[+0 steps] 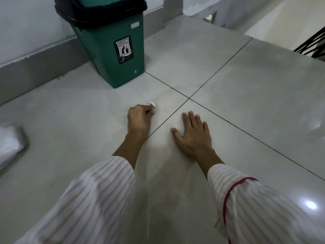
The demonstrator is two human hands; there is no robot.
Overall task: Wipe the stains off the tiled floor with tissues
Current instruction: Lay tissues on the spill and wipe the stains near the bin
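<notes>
My left hand [140,118] is curled around a small white wad of tissue [152,104] and holds it down on the pale tiled floor [246,103]; only a bit of tissue shows past the fingers. Faint dark smudges [162,103] lie on the tile just right of the tissue, near the dark grout lines. On the neighbouring tile, my right hand [193,132] lies flat with fingers spread and holds nothing.
A green waste bin [112,50] with a black lid stands against the wall just beyond my left hand. A white plastic bag [8,145] lies at the left edge. A black metal railing [313,43] and a drop sit at the far right.
</notes>
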